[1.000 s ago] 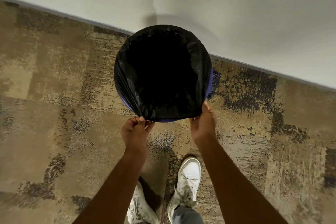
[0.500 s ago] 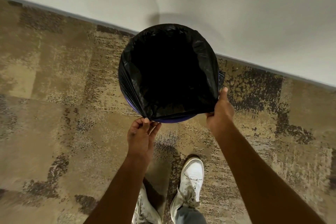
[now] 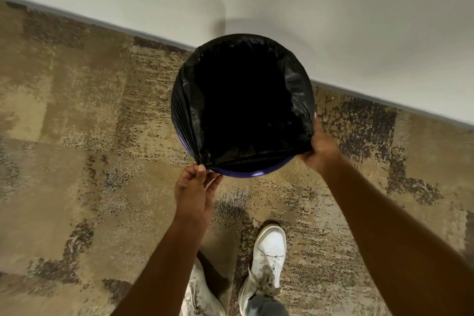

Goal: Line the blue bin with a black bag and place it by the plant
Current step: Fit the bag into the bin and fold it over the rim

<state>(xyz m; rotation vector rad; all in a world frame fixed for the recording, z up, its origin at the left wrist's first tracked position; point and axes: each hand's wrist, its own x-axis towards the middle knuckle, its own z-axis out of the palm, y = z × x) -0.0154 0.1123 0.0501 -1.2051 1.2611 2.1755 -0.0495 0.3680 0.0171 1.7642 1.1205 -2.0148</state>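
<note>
A round blue bin [image 3: 246, 173] stands on the carpet close to the wall, only a strip of its near rim showing. A black bag [image 3: 187, 110] lines it, folded over most of the rim and hiding the inside. My left hand [image 3: 196, 192] pinches the bag's edge at the bin's near left rim. My right hand [image 3: 322, 146] grips the bag at the near right rim, fingers partly hidden behind the plastic. No plant is in view.
A pale wall [image 3: 333, 20] with a grey baseboard [image 3: 102, 23] runs diagonally just behind the bin. Patterned tan and dark carpet [image 3: 77, 149] spreads left and right. My white shoes [image 3: 269, 259] stand right below the bin.
My right hand has slid from the near rim round to the right side of the bin, pulling the bag over that edge. My left hand has kept its pinch at the near left.
</note>
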